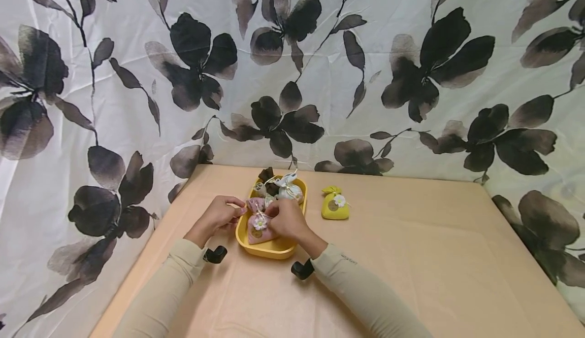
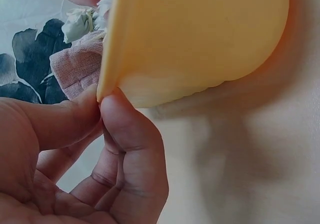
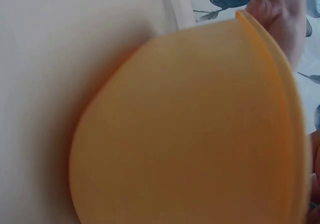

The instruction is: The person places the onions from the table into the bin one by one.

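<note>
A yellow tray [image 1: 267, 251] with raised sides stands on the table, holding several small tied cloth pouches. My left hand [image 1: 218, 215] pinches its left rim between thumb and bent index finger, as the left wrist view shows. Toward the tray's near end lies a pink pouch [image 1: 256, 234] with a white flower and a round tag. My right hand [image 1: 289, 221] reaches over the right side, its curled fingers gripping the pink pouch near the flower; the fingertips are partly hidden. Behind it sit a white pouch [image 1: 291, 192] and a dark brown pouch [image 1: 266, 176]. The right wrist view mostly shows the tray's outer wall [image 3: 185, 134].
A yellow-green pouch [image 1: 335, 206] with a white flower stands on the table to the right of the tray. The peach-coloured table [image 1: 425, 257] meets a white curtain [image 1: 356, 109] with dark flowers behind and at the sides.
</note>
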Demonstrator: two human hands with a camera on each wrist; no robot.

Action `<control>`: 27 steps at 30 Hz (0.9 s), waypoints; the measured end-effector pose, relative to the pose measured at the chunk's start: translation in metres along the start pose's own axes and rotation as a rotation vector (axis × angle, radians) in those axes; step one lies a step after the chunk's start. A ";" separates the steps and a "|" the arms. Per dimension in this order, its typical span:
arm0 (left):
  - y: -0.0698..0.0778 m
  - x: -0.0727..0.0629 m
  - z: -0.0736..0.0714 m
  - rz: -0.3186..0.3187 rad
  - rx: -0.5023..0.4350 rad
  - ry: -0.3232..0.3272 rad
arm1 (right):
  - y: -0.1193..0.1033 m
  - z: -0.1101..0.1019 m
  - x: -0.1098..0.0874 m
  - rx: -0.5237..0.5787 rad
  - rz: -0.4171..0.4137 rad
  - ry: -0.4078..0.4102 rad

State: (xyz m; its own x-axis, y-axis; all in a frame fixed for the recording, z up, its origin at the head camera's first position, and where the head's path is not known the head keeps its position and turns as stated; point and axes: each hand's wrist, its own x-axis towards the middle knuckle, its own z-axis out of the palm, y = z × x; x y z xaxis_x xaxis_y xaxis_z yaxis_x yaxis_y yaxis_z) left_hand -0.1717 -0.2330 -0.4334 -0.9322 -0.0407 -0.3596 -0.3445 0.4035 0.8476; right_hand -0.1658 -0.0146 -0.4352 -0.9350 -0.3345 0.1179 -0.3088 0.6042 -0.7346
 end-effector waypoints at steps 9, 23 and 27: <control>0.001 -0.001 0.001 0.001 -0.002 -0.001 | 0.021 -0.037 0.003 0.082 0.056 0.097; 0.003 -0.001 0.000 -0.013 0.032 -0.008 | 0.075 -0.107 -0.007 0.075 0.154 0.210; 0.003 0.001 0.000 -0.014 0.032 -0.018 | 0.090 -0.121 -0.010 0.057 0.183 0.217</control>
State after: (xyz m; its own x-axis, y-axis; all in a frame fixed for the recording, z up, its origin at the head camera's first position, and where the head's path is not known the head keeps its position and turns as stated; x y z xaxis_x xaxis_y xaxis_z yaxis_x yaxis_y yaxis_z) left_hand -0.1733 -0.2323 -0.4314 -0.9250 -0.0300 -0.3787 -0.3536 0.4321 0.8296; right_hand -0.2049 0.1306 -0.4218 -0.9916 -0.0572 0.1157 -0.1268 0.5966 -0.7924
